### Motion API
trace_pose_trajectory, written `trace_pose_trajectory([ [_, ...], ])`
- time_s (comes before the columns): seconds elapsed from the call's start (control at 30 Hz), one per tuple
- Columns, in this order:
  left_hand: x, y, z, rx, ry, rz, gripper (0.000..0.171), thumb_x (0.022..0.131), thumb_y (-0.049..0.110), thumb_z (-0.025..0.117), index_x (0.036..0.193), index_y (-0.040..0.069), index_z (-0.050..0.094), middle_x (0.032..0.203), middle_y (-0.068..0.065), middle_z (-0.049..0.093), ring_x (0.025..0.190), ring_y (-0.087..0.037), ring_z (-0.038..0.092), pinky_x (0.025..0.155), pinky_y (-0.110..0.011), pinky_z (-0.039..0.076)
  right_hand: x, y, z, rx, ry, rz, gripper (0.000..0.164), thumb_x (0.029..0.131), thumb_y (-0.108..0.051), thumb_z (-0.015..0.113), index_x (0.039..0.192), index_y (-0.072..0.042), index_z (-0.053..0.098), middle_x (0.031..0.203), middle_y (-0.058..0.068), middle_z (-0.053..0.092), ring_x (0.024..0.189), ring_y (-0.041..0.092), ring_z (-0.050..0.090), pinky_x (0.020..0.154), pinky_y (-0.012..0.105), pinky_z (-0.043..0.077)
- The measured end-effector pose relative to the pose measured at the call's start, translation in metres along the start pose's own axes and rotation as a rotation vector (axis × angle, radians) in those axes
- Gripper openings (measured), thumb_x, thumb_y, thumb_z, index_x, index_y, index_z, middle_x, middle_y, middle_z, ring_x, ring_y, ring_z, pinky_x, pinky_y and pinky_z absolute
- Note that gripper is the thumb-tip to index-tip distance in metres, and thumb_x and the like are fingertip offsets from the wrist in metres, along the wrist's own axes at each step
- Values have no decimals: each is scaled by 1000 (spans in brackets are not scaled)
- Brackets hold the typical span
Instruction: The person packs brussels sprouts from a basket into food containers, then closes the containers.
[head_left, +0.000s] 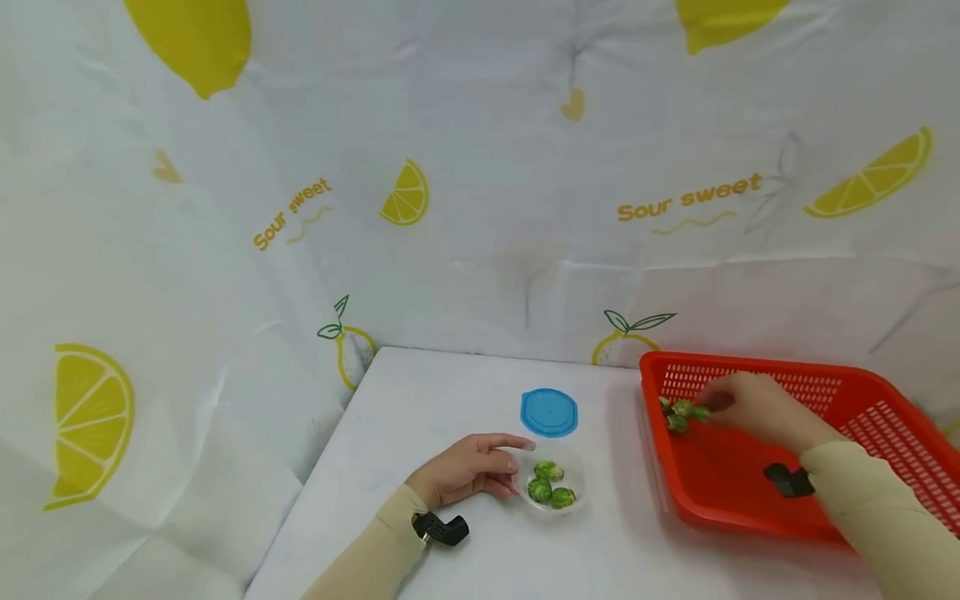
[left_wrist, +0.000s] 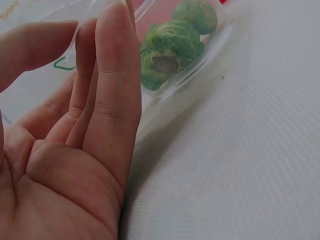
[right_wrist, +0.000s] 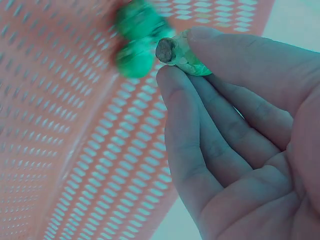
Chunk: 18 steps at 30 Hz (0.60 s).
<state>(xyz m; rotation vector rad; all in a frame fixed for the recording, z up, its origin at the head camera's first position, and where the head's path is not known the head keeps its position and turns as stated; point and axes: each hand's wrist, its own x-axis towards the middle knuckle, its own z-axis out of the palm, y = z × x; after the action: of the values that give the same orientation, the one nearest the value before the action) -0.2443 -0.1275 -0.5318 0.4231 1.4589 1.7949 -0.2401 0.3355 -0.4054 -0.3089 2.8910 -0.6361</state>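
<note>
Evidently a pick is in hand: at the red perforated plastic basket, the right hand pinches a small green Brussels sprout between thumb and fingers. The left hand, fingers partly bent, grips the clear round plastic bowl holding three more sprouts. Next probably calls for a careful lift over the basket's rim toward the bowl.

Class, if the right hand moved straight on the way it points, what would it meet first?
Probably the loose sprouts inside the red basket, though depth is unclear.
</note>
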Motion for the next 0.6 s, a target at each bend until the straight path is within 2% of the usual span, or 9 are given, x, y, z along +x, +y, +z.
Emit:
trace_pose_trajectory([
  [0.2, -1, 0, -1, -7, -6, -1, 48, 107, 14, 67, 155, 14, 59, 95, -1, 74, 86, -13, 78, 84, -27, 66, -11, -24, -3, 16, 37, -26, 27, 92, -15, 85, 117, -7, 81, 108, 5, 80, 101, 25, 74, 87, 50, 67],
  [0.37, -2, -1, -2, -7, -4, 1, 49, 107, 14, 67, 155, 13, 59, 94, 0, 75, 86, -13, 78, 84, -27, 66, -19, -51, -5, 28, 90, -51, 25, 93, -21, 85, 117, -14, 82, 107, 0, 81, 101, 22, 75, 87, 45, 67],
  [0.47, -2, -1, -2, -4, 0, 0, 49, 107, 14, 66, 155, 13, 59, 94, 0, 75, 86, -13, 79, 84, -27, 66, -22, -70, -3, 69, 104, -50, 26, 94, -23, 85, 119, -16, 81, 105, -2, 80, 100, 20, 74, 85, 38, 65],
  [0.6, 0, -1, -1, -1, -1, 0, 48, 107, 14, 66, 155, 13, 59, 95, -1, 74, 86, -14, 79, 84, -27, 66, -25, -94, 7, 148, 106, -63, 29, 95, -22, 84, 122, -13, 79, 107, -1, 80, 97, 18, 74, 81, 32, 65],
])
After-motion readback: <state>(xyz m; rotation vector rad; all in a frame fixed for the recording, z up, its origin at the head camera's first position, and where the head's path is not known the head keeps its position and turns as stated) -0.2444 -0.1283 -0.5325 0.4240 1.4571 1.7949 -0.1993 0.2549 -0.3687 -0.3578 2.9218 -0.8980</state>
